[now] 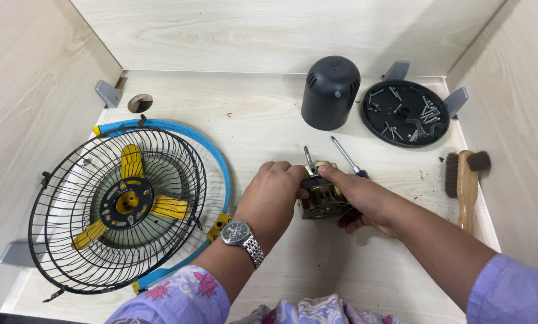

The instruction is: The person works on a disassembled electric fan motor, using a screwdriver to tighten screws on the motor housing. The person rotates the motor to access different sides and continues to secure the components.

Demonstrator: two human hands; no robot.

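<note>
Both of my hands grip a small metal fan motor point(321, 198) with a brass-coloured slotted casing and a thin shaft pointing up, held just above the light wooden table point(263, 120). My left hand point(270, 192), with a metal wristwatch, closes on the motor's left side and top. My right hand point(359, 201) wraps the motor's right side and underside. A screwdriver point(348, 157) lies just behind my right hand.
A black wire fan guard point(116, 207) with yellow blades and a blue rim lies at the left. A black motor cover point(330, 92) stands at the back, beside a round black plate point(405, 114) holding several screws. A wooden brush point(465, 183) lies at the right.
</note>
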